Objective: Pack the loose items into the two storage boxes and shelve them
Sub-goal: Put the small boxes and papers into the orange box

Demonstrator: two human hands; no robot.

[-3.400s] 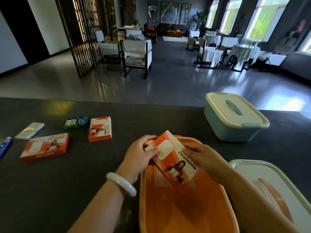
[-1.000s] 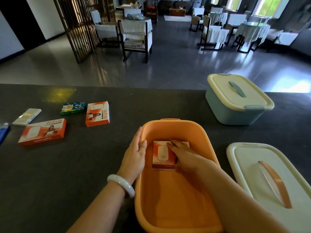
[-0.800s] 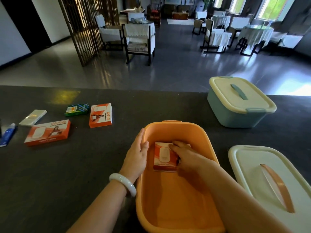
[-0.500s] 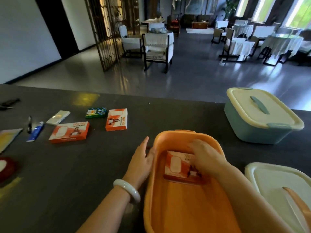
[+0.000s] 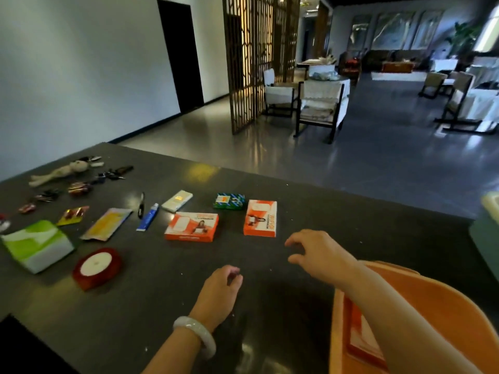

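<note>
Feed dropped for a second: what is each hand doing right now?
Left hand: empty, fingers loosely curled, above the counter.
Right hand: open and empty, reaching towards the orange carton.

"WiFi" on the upright orange box (image 5: 260, 217), sideways.

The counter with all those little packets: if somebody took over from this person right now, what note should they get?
Left hand loosely curled, empty, over the counter.
Right hand open, empty, reaching toward the upright orange box.
Done: one orange packet lies in the orange tub.
Left: both orange boxes, green box, blue tube, tape roll, tissues and the small bits; then lids and shelving.
</note>
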